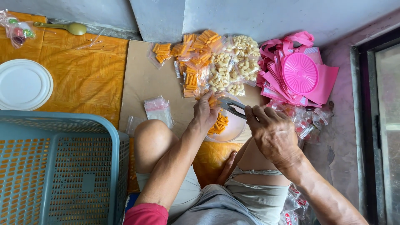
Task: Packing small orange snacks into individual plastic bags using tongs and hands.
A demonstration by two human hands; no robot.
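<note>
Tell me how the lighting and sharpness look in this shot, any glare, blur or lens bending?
Head view: soft, even daylight with only faint shadows; mild glare on the clear plastic snack bags and the round white plastic lid; left hand and right hand are fairly sharp; the blue-grey plastic mesh basket at the near edge looks bowed, hinting at wide-angle distortion.

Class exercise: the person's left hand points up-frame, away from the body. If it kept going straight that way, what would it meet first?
Probably the pile of small bags of orange snack sticks on the cardboard, just beyond the left hand; depth is hard to judge.
</note>
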